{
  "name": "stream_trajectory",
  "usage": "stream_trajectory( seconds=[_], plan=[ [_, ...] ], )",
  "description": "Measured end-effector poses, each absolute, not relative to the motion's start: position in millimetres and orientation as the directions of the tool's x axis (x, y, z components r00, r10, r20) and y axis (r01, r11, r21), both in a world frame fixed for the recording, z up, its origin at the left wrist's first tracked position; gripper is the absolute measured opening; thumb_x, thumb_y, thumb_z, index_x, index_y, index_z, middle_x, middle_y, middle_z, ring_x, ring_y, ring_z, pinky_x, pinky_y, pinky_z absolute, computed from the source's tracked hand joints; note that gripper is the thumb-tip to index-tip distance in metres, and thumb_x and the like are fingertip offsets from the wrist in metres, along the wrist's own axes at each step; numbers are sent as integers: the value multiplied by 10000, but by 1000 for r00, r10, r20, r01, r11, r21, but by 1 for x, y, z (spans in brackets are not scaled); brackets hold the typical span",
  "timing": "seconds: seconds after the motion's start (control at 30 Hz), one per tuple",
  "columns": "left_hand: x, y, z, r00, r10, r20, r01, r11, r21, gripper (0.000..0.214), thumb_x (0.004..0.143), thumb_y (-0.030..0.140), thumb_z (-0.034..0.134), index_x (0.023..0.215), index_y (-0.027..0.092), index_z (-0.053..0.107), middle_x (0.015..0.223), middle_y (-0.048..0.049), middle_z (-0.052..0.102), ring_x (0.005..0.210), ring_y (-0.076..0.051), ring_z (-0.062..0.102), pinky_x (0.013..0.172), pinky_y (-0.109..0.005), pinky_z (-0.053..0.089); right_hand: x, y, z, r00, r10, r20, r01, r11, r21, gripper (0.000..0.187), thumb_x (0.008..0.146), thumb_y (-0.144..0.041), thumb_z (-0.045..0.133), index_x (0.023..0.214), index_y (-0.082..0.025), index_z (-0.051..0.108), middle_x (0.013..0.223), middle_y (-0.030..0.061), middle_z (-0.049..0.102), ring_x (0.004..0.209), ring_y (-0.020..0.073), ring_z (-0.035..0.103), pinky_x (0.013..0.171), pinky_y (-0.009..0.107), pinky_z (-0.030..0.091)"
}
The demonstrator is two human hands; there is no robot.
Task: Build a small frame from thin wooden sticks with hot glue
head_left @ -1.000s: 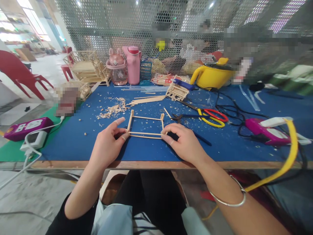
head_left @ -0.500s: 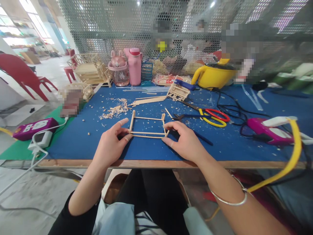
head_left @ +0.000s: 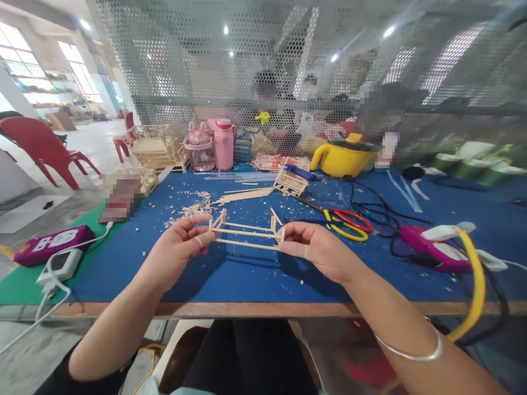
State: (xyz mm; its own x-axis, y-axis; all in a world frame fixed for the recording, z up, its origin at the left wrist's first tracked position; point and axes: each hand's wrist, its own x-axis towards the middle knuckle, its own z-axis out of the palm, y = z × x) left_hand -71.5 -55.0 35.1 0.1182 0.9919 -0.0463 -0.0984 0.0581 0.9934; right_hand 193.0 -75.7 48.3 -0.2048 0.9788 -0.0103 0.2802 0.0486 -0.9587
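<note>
Between my two hands a small frame of thin wooden sticks [head_left: 246,233] is held up over the blue mat [head_left: 242,285]. My left hand [head_left: 179,247] pinches its left end between thumb and fingers. At the right end, my right hand [head_left: 315,247] grips the corner the same way, its fingertips partly behind the wood. The frame has long crosspieces and short uprights at its ends. Beyond it lie loose wooden sticks [head_left: 245,195], a heap of wood scraps [head_left: 195,208] and a small finished-looking stick model [head_left: 290,182].
Scissors with red and yellow handles [head_left: 349,224] lie right of the frame. A yellow pot [head_left: 346,159], a pink flask [head_left: 224,145] and a clear pink bottle [head_left: 200,151] stand along the back by a perforated metal screen [head_left: 173,71]. Purple power strips [head_left: 432,249] and cables flank both sides.
Both hands have lifted the stick frame off the mat and tilted it, keeping hold of its ends. The head view has tipped upward, so the table appears lower.
</note>
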Motion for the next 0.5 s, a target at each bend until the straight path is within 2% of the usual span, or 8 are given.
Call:
stream_trajectory(
  seconds=[0.13,0.33,0.4,0.5],
  plan=[
    [-68,-29,55,220,970,-107,-114,134,984,492,608,287,796,1045,171,602,777,3,631,570,-54,553,518,-166,440,199,-46,72,-262,965,-19,298,61,-953,236,647,-326,724,716,-161,569,597,-56,496,545,73,432,545,231,337],
    [-51,11,70,251,965,80,-214,-25,977,349,617,248,784,916,170,622,720,20,612,529,-45,509,484,-169,400,204,-4,83,-151,986,65,152,88,-984,278,613,-347,741,732,-163,570,610,-61,493,513,63,416,515,229,332],
    [-49,11,65,247,965,89,-258,-23,966,283,625,244,775,856,168,630,692,29,606,524,-39,497,511,-173,411,203,-4,75,-97,992,83,93,93,-991,284,622,-360,734,753,-168,570,620,-57,490,517,66,420,508,228,333],
    [-51,1,55,221,972,77,-284,-12,959,247,634,244,764,836,171,643,701,21,626,533,-43,503,522,-174,418,200,-12,62,-87,994,69,94,77,-993,273,639,-355,726,759,-167,568,623,-44,492,526,74,426,506,230,334]
  ],
)
